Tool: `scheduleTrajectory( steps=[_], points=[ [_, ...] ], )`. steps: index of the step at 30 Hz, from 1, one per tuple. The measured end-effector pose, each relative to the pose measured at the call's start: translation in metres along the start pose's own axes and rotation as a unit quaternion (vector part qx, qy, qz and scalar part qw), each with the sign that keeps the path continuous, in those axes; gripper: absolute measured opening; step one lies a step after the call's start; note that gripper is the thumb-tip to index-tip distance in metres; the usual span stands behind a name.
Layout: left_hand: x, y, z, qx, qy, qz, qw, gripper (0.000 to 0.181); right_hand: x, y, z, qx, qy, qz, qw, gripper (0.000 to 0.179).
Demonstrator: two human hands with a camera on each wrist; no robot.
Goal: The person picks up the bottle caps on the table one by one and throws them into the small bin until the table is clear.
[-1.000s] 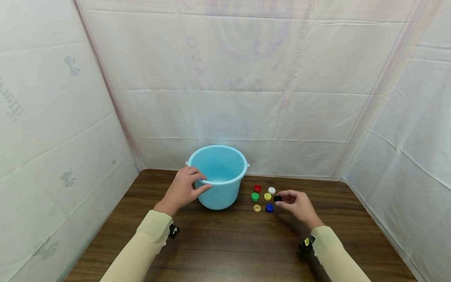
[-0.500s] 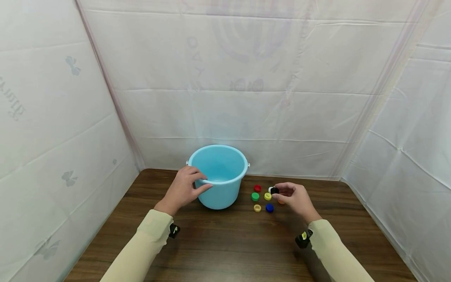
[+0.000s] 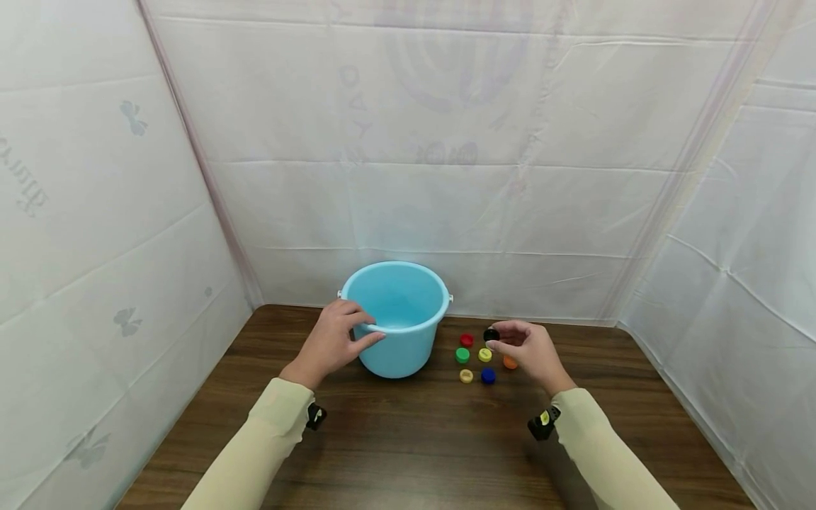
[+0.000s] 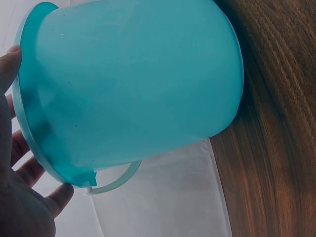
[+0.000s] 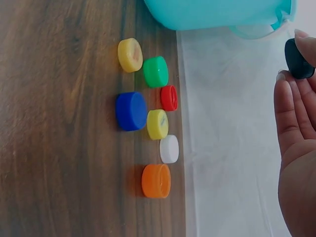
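Observation:
My left hand (image 3: 326,341) holds the near-left rim of a light blue bucket (image 3: 398,354), thumb outside and fingers over the edge. In the left wrist view the bucket wall (image 4: 138,79) fills much of the picture. Between thumb and fingers my right hand (image 3: 534,354) pinches a black bottle cap (image 5: 297,60), raised above the other caps. Below it on the table lie an orange cap (image 5: 156,181), a white cap (image 5: 169,149), a yellow cap (image 5: 157,124) and a blue cap (image 5: 131,111). The white one is hidden in the head view.
Farther left in the group are a red cap (image 3: 467,340), a green cap (image 3: 462,355) and a pale yellow cap (image 3: 466,376). They lie right of the bucket on the dark wooden table (image 3: 408,453). White sheeting (image 3: 542,212) encloses the back and sides.
The black cap has risen off the table in my right hand and moved left and away from me. The orange cap has come into view beneath. My left hand stays on the bucket.

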State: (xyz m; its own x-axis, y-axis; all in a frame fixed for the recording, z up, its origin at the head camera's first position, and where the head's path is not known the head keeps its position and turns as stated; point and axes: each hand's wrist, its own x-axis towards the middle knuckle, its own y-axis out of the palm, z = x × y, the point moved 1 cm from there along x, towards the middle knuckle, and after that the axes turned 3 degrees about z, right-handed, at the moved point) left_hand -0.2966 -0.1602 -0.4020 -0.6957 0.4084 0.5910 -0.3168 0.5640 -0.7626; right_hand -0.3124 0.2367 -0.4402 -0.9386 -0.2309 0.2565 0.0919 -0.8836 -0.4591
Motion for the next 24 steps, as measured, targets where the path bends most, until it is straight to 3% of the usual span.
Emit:
scheduleTrajectory(
  steps=[24],
  points=[
    [0.001, -0.002, 0.0, -0.003, -0.003, 0.006, 1.0, 0.025, 0.025, 0.01, 0.037, 0.005, -0.024, -0.014, 0.9996, 0.043]
  ],
)
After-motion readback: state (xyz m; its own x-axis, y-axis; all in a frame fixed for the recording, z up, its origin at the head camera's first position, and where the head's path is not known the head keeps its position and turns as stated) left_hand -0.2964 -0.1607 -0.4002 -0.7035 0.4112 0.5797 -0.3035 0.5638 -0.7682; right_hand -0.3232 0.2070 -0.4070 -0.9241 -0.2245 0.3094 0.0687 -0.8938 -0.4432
